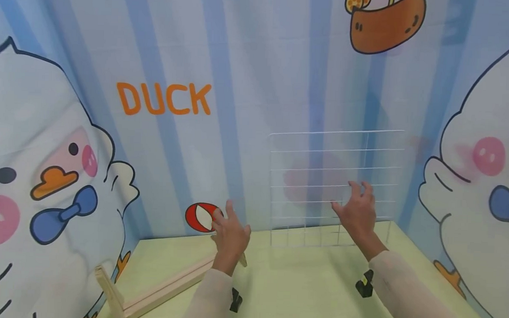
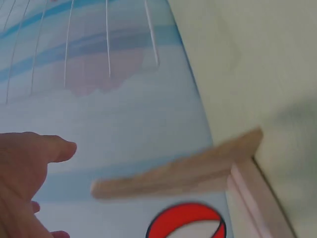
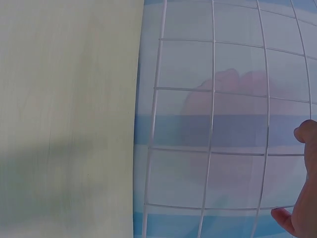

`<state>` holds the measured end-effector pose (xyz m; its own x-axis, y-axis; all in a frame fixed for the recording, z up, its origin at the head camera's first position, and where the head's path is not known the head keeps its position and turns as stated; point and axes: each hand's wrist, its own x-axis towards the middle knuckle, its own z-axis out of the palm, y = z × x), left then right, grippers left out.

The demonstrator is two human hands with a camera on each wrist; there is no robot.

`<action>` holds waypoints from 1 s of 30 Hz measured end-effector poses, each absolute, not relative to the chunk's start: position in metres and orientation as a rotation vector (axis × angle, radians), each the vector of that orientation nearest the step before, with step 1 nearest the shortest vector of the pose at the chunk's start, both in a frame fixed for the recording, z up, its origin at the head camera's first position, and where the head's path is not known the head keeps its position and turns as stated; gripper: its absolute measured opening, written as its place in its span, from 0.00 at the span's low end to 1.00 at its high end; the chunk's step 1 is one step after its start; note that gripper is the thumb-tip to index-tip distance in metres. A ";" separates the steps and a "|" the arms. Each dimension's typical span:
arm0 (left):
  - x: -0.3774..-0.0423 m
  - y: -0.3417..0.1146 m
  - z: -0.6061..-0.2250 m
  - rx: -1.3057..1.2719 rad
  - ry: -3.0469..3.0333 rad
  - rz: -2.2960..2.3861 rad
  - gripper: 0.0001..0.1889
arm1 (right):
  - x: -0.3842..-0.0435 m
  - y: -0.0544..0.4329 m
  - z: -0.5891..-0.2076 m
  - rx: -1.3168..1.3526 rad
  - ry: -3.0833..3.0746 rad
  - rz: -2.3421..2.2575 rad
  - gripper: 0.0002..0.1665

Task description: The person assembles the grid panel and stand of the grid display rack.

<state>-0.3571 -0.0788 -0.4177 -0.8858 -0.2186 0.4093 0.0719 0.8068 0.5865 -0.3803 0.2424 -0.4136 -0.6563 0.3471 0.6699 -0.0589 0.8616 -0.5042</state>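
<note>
A white wire grid panel (image 1: 336,186) stands upright at the back of the table, against the curtain. My right hand (image 1: 357,207) is raised in front of its right half, fingers spread and slightly bent. In the right wrist view the thumb (image 3: 305,131) lies close to a grid wire; whether it touches, I cannot tell. My left hand (image 1: 231,234) hovers with spread fingers, holding nothing, above the far end of a wooden stand (image 1: 170,287). This stand has a long grooved bar with an upright piece at each end. The left wrist view shows one end piece (image 2: 168,173) beyond the thumb.
The pale yellow table (image 1: 305,277) meets a blue-striped curtain (image 1: 261,75) printed with ducks, a ball and the word DUCK. Black straps or mounts (image 1: 364,284) show beside both wrists. The wooden stand takes up the table's left side.
</note>
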 end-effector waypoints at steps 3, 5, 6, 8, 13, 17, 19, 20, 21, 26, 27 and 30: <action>-0.352 -0.113 -0.411 0.187 -2.590 -0.820 0.45 | -0.380 0.247 -0.413 -0.222 -2.229 0.656 0.45; -0.348 -0.137 -0.409 0.238 -2.610 -0.821 0.45 | -0.379 0.249 -0.413 -0.233 -2.244 0.668 0.45; -0.345 -0.150 -0.408 0.263 -2.617 -0.818 0.45 | -0.380 0.250 -0.413 -0.236 -2.247 0.671 0.45; -0.340 -0.174 -0.408 0.326 -2.633 -0.800 0.46 | -0.380 0.252 -0.413 -0.238 -2.247 0.673 0.45; -0.322 -0.234 -0.406 0.458 -2.630 -0.762 0.43 | -0.379 0.254 -0.414 -0.233 -2.234 0.677 0.45; -0.305 -0.278 -0.400 0.609 -2.663 -0.772 0.44 | -0.380 0.258 -0.417 -0.236 -2.227 0.693 0.45; -0.299 -0.297 -0.398 0.690 -2.676 -0.840 0.46 | -0.381 0.260 -0.419 -0.238 -2.214 0.703 0.46; -0.295 -0.307 -0.399 0.730 -2.685 -0.874 0.47 | -0.382 0.261 -0.420 -0.240 -2.207 0.707 0.46; -0.293 -0.315 -0.399 0.768 -2.698 -0.911 0.49 | -0.383 0.262 -0.420 -0.240 -2.200 0.709 0.46; -0.285 -0.341 -0.409 0.864 -2.729 -1.047 0.52 | -0.384 0.264 -0.418 -0.235 -2.180 0.707 0.45; -0.285 -0.342 -0.412 0.878 -2.727 -1.060 0.51 | -0.383 0.264 -0.417 -0.239 -2.179 0.707 0.45; -0.286 -0.344 -0.418 0.911 -2.729 -1.075 0.45 | -0.381 0.264 -0.415 -0.260 -2.177 0.714 0.46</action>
